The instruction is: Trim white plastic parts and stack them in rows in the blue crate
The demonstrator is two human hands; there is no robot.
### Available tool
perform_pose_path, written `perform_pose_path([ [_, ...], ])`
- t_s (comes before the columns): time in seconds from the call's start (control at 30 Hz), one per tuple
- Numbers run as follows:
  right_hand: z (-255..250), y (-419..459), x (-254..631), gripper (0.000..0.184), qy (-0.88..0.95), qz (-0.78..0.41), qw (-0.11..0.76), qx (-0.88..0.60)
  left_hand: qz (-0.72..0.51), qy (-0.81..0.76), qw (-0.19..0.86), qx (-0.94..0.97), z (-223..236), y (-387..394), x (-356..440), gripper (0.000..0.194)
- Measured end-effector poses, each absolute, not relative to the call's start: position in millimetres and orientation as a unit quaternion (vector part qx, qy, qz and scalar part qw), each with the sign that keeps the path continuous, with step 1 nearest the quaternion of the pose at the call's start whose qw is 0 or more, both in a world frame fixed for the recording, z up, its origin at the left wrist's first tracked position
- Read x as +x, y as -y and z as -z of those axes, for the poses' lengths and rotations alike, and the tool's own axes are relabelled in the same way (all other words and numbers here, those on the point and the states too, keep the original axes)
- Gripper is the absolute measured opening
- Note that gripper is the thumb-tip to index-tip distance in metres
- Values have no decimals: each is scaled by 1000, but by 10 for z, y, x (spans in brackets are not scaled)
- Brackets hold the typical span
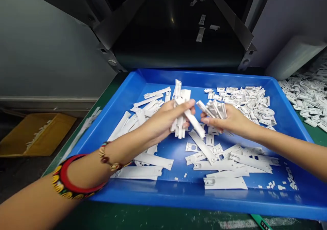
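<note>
My left hand (166, 119) is shut on a bundle of long white plastic strips (182, 116), which stick out past my fingers. My right hand (224, 119) grips a smaller bunch of white plastic parts (214, 109) just to the right of it, and the two bunches nearly meet. Both hands hover over a blue plastic tray (178, 74). Long white strips (224, 183) lie loose in it on both sides, and a heap of small white parts (245, 102) fills its far right corner.
A dark conveyor belt (173, 46) with a few white parts (201, 27) runs down to the tray's far edge. More white parts (308, 98) are heaped on a green bench to the right. A yellow box (38, 134) sits low on the left.
</note>
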State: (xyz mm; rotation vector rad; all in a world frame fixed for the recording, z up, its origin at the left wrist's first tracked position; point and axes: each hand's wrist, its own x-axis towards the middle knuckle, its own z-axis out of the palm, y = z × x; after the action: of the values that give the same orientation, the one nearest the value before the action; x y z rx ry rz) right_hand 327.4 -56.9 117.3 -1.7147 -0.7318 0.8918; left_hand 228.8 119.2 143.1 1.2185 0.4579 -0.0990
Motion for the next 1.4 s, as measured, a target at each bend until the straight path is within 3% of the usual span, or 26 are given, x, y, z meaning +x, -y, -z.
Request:
perform_pose_path([
  [0.13, -1192, 611, 3355, 25, 280, -324, 545, -721, -44, -290, 801, 522, -1603, -1274, 2283, 21],
  [0.23, -1157, 624, 3301, 26, 308, -309, 519, -735, -28, -327, 830, 451, -1591, -1239, 2282, 24],
  [0.4, -1060, 683, 3086, 30, 460, -102, 466, -749, -5, -358, 851, 385, -1428, -1051, 2251, 24],
  [0.57, -1107, 722, 2922, 10, 647, 73, 377, -658, -45, -382, 852, 356, -1391, -884, 2168, 22],
  [0.67, -1165, 696, 2862, 24, 679, 130, 305, -655, 2, -372, 856, 358, -1436, -786, 2092, 26],
  [0.83, -1175, 690, 2849, 30, 681, 162, 277, -659, 75, -356, 866, 342, -1483, -720, 2024, 27],
  [1.2, -1478, 834, 2827, 27, 724, 165, 349, -571, -65, -273, 894, 349, -1586, -917, 2017, 4],
  [1.3, -1504, 864, 2855, 25, 755, 153, 341, -538, -74, -236, 906, 344, -1660, -964, 1987, 6],
  [1.4, -1424, 871, 2836, 22, 743, 165, 390, -518, -103, -228, 909, 334, -1685, -1023, 1990, 9],
])
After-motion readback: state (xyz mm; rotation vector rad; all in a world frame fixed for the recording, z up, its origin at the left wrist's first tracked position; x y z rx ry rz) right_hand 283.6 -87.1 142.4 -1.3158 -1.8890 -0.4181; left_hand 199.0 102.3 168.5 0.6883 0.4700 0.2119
